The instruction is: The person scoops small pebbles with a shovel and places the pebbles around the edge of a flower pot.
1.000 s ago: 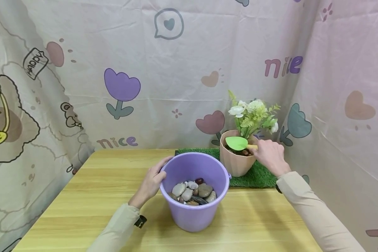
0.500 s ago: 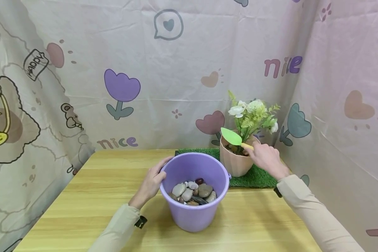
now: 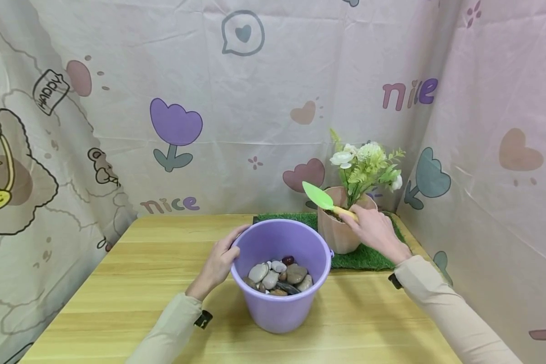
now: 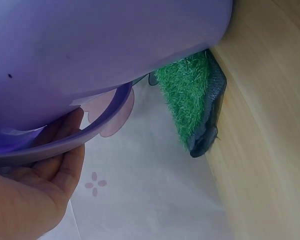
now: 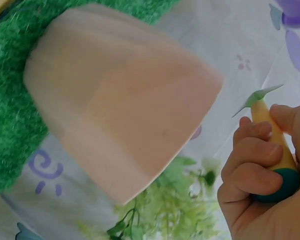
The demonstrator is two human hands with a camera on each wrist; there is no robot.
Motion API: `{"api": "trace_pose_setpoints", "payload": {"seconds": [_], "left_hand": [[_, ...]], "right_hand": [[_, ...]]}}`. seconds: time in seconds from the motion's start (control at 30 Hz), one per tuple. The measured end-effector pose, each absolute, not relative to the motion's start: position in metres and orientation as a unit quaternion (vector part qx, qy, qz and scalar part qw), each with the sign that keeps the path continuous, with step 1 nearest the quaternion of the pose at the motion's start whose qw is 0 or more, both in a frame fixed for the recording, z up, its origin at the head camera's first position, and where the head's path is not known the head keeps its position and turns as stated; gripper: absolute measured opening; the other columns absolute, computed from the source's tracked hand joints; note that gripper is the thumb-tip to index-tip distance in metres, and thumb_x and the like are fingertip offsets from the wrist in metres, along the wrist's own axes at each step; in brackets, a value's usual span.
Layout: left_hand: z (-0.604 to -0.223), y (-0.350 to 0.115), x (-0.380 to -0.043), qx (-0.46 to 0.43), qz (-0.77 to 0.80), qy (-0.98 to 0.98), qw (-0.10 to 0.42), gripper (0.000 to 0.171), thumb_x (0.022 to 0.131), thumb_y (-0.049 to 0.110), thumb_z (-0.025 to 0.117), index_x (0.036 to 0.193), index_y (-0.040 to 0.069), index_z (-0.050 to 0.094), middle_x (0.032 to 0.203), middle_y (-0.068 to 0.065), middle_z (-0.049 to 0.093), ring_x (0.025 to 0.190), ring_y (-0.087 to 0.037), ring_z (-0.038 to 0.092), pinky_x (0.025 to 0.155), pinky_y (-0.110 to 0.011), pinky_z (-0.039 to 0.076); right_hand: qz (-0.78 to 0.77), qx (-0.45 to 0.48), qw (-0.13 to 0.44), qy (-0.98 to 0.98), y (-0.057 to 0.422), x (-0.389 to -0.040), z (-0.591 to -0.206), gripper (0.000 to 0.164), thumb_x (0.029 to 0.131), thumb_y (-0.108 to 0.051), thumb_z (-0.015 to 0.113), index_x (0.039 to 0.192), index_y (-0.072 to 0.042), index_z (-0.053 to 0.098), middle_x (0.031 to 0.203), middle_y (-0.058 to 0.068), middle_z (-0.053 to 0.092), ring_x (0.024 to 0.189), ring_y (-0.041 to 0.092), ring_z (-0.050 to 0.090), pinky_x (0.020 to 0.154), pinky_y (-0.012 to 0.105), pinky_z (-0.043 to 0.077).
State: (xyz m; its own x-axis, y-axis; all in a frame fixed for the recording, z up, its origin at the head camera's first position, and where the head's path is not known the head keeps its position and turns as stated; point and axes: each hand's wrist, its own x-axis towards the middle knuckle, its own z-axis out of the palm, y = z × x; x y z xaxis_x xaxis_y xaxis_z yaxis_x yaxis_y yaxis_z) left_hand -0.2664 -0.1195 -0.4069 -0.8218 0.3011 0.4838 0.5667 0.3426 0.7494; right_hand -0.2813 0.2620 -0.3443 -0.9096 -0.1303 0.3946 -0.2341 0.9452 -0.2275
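Note:
My left hand (image 3: pixel 217 263) holds the rim of a purple bucket (image 3: pixel 279 314) at its left side. In the left wrist view the fingers (image 4: pixel 65 165) curl round the rim band of the bucket. Smooth pebbles (image 3: pixel 296 274) in grey, brown and black lie at the bottom of the bucket. My right hand (image 3: pixel 376 231) grips the yellow handle of a small trowel (image 3: pixel 317 195) with a green blade. The blade points left, above the left rim of a pink flower pot (image 3: pixel 338 237). In the right wrist view the fingers wrap the trowel's handle (image 5: pixel 271 135), which has a teal end.
White flowers with green leaves (image 3: pixel 368 162) rise from the pot, which stands on a green artificial-grass mat (image 3: pixel 368 259) behind and right of the bucket. All this is on a wooden table (image 3: pixel 164 263). A printed curtain (image 3: pixel 255 91) hangs close behind and at both sides.
The right hand has moved left and slightly down, carrying the trowel from inside the pot's opening to its left edge, nearer the bucket. The left hand and bucket have stayed put.

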Motion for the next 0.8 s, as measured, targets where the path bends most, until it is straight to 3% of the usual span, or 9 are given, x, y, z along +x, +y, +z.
{"api": "trace_pose_setpoints", "payload": {"seconds": [0.37, 0.8], "left_hand": [[-0.407, -0.119, -0.266, -0.264, -0.512, -0.807, 0.127, 0.066, 0.077, -0.002, 0.043, 0.141, 0.012, 0.052, 0.129, -0.013, 0.063, 0.106, -0.028, 0.064, 0.087, -0.034, 0.055], [-0.405, -0.120, -0.266, -0.265, -0.503, -0.812, 0.134, 0.066, 0.076, -0.001, 0.044, 0.140, 0.010, 0.053, 0.132, -0.012, 0.062, 0.109, -0.027, 0.062, 0.090, -0.036, 0.053]], "right_hand": [[0.138, 0.157, 0.228, -0.951, 0.234, -0.267, -0.346, 0.034, 0.094, -0.051, 0.056, 0.078, -0.021, 0.057, 0.055, -0.005, 0.041, 0.048, 0.013, 0.044, 0.041, 0.028, 0.032], [0.119, 0.252, 0.269, -0.922, 0.213, -0.253, -0.348, 0.023, 0.087, -0.048, 0.068, 0.081, -0.025, 0.067, 0.057, -0.013, 0.044, 0.047, 0.003, 0.039, 0.042, 0.021, 0.032]]}}
